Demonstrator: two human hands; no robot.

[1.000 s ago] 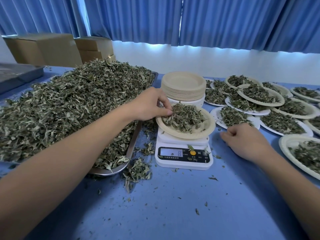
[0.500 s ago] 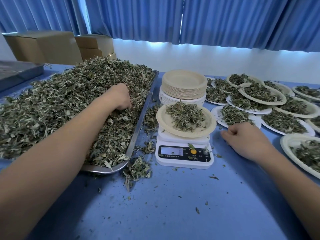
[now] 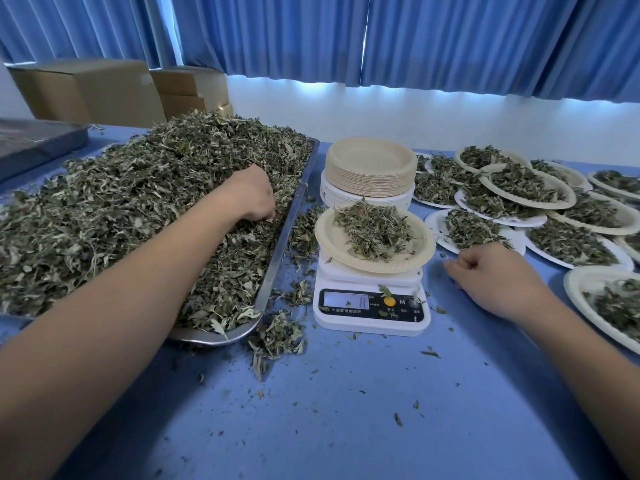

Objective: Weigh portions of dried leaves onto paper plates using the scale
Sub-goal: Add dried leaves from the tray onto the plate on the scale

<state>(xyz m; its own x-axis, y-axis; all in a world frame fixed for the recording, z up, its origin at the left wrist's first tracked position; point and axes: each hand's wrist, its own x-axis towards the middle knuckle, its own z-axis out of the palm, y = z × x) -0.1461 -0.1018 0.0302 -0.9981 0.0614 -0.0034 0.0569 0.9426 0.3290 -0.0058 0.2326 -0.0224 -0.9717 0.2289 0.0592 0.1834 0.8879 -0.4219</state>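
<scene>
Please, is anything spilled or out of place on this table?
Yes. Loose leaves lie spilled on the table by the near corner of the tray and between it and the scale. A few bits also sit on the scale's front panel.

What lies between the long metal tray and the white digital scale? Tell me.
Only spilled dried green leaves on the blue tabletop, seen in the head view.

The white kitchen scale (image 3: 371, 318) carries a capital M beside its orange button (image 3: 390, 301). Its display (image 3: 344, 301) shows one faint digit, either 0 or 8. The small Chinese print beneath is too blurred to read.
</scene>
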